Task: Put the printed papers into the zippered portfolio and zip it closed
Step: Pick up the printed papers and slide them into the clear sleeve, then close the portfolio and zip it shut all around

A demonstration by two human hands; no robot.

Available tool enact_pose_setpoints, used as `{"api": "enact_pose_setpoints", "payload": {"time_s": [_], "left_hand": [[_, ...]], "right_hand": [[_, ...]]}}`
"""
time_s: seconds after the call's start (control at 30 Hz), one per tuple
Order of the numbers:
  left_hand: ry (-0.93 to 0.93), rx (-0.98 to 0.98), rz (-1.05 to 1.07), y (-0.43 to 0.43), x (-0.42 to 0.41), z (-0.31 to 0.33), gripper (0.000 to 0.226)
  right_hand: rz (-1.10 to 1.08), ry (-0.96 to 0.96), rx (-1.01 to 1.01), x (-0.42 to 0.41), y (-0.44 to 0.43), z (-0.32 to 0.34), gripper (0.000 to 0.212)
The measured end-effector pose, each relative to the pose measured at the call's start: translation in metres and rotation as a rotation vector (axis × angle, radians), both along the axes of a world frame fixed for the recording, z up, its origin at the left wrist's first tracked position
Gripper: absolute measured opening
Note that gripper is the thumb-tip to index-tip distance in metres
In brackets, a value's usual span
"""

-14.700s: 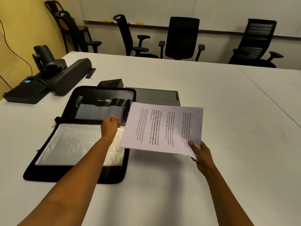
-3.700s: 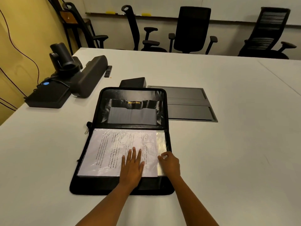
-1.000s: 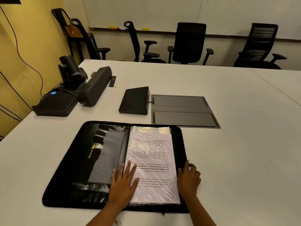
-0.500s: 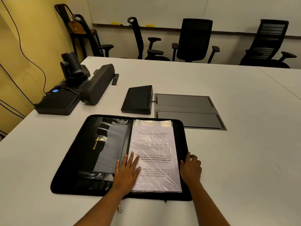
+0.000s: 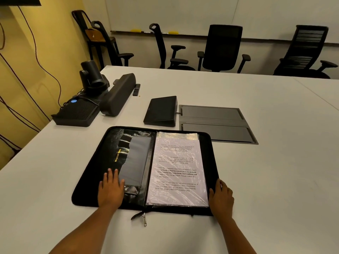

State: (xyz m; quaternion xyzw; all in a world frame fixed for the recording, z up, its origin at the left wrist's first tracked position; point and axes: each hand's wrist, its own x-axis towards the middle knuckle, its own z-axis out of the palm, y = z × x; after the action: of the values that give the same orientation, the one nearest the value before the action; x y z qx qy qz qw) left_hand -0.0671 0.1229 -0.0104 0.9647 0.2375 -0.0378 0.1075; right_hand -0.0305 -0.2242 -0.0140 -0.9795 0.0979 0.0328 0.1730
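Note:
The black zippered portfolio (image 5: 95,167) lies open flat on the white table, spine running away from me. The printed papers (image 5: 177,169) sit under clear plastic on its right half. A grey pocket panel covers the left half. My left hand (image 5: 111,189) rests flat, fingers spread, on the near part of the left half. My right hand (image 5: 221,197) rests on the portfolio's near right edge, fingers curled over the rim. The metal zipper pull (image 5: 144,219) hangs out on the table at the near end of the spine.
A black tablet stand (image 5: 160,110) and a grey flip-lid cable box (image 5: 216,123) sit just beyond the portfolio. A camera, soundbar (image 5: 118,94) and black speaker unit (image 5: 77,112) occupy the table's left. Office chairs (image 5: 222,48) line the far side.
My left hand slid off the papers across the spine onto the left half of the portfolio. My right hand shifted to the outer right edge. The zipper pull has come into view.

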Motion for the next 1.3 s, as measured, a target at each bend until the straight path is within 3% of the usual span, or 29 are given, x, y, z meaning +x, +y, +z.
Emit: {"api": "enact_pose_setpoints", "payload": {"time_s": [0.2,0.33,0.47,0.77,1.0,1.3], "left_hand": [[-0.036,-0.016,0.244,0.046,-0.024,0.012,0.057],[0.047,-0.156,0.448,0.073,-0.029,0.016,0.059],[0.039,-0.201,0.527,0.082,-0.025,0.021,0.047],[-0.365,-0.340,0.729,0.064,-0.015,0.079,0.048],[-0.691,-0.495,0.627,0.031,-0.024,0.126,0.035],[-0.835,-0.570,0.219,-0.032,-0.047,0.170,0.030]], "right_hand": [[-0.019,0.008,0.029,-0.012,0.001,0.002,0.053],[-0.025,0.014,0.026,-0.018,0.002,0.004,0.053],[-0.031,0.016,0.045,-0.022,0.003,0.005,0.053],[-0.015,0.064,0.110,-0.024,-0.001,0.016,0.054],[-0.011,0.069,0.154,-0.040,-0.008,0.020,0.051],[-0.136,0.049,0.349,-0.064,-0.007,0.024,0.047]]}}
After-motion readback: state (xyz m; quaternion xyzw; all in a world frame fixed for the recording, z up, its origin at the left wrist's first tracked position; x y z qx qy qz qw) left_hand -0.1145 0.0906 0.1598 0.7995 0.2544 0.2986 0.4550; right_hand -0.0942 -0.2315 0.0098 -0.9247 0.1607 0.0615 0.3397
